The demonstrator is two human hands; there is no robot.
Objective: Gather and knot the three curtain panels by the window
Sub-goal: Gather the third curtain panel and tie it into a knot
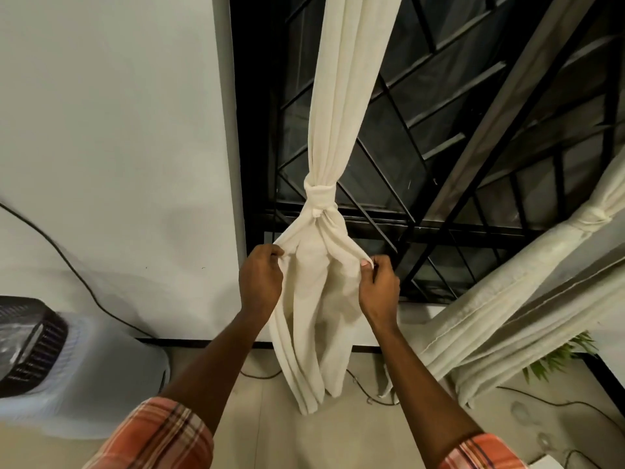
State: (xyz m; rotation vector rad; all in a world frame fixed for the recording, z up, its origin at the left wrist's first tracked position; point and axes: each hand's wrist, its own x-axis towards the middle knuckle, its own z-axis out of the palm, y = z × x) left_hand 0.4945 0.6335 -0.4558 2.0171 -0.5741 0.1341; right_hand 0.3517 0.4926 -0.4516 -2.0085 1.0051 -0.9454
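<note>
Dark window bars (449, 137) sit behind a knotted cream curtain (333, 96), and the left hand (260, 277) and right hand (378, 289) each pinch its loose cloth below the knot (319, 198).

Even indoor light against a dark window (439, 130), soft wall (101, 130) shadows, wide-angle bending at edges.

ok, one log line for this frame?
left hand: pinches curtain edge below knot | right hand: pinches opposite edge | knot: tied | second curtain: knotted, at right
</note>
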